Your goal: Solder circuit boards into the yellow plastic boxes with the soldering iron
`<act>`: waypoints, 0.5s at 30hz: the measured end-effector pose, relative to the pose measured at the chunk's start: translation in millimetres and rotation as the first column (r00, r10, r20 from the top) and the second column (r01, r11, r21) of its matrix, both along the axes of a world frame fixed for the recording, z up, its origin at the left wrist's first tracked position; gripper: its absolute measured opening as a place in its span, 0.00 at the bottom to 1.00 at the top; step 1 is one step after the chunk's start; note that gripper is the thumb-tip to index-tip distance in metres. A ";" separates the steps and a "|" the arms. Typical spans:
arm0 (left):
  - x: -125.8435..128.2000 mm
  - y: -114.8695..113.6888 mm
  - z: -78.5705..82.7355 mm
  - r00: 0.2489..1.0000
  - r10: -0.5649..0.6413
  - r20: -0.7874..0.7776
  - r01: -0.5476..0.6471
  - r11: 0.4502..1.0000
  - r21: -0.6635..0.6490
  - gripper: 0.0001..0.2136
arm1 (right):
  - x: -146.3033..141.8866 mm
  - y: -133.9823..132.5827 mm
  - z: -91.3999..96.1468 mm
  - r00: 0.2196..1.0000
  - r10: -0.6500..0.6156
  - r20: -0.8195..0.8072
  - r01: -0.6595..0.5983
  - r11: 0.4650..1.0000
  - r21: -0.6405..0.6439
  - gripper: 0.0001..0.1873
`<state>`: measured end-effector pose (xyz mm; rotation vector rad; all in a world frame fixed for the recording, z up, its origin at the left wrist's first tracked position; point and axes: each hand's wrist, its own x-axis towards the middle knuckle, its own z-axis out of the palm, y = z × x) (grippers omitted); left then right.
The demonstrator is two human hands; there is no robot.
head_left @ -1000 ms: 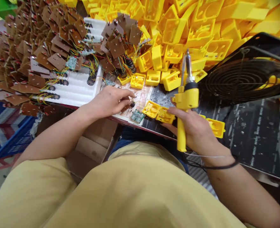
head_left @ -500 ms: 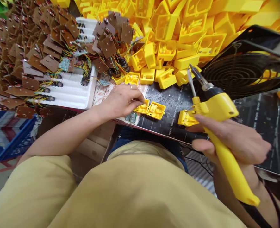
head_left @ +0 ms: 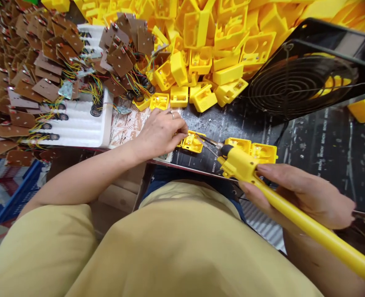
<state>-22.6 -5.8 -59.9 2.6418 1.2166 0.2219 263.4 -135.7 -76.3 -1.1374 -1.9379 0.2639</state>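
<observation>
My left hand (head_left: 162, 131) rests on the table edge with its fingertips pinched on a small yellow plastic housing (head_left: 192, 142) lying on the dark mat. My right hand (head_left: 302, 194) is wrapped round the long handle of a yellow soldering iron (head_left: 262, 183). The iron lies nearly flat and its metal tip (head_left: 204, 139) points left, touching or nearly touching that housing beside my left fingers. Two more yellow housings (head_left: 252, 149) lie just behind the iron's head.
A huge heap of yellow housings (head_left: 219, 41) fills the back. Brown circuit boards with coloured wires (head_left: 46, 70) pile up at left over a white foam tray (head_left: 77, 128). A black fan (head_left: 300, 82) stands at right. A blue crate (head_left: 5, 185) sits below left.
My right hand has swung the soldering iron down from upright to nearly flat, bringing its tip leftward to the housing. My left hand has shifted slightly right onto that housing.
</observation>
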 end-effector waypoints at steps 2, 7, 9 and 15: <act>-0.5 0.1 -0.4 1.000 0.000 -0.007 0.000 1.000 0.009 0.08 | -3.7 2.7 3.4 0.997 0.064 0.046 -0.066 0.997 0.041 0.14; -1.4 -0.4 -2.3 1.000 -0.015 -0.016 0.016 0.999 0.052 0.08 | -11.6 8.4 10.8 0.991 0.067 0.119 -0.072 0.997 0.035 0.06; -0.8 -0.6 -2.2 0.999 -0.023 -0.024 0.024 0.997 0.071 0.08 | -14.6 11.6 15.0 0.986 0.084 0.141 -0.097 0.991 0.091 0.11; 3.2 0.2 2.0 0.997 -0.032 -0.072 0.038 0.996 0.075 0.09 | -15.5 16.5 37.9 0.960 0.188 0.208 -0.206 0.976 0.069 0.13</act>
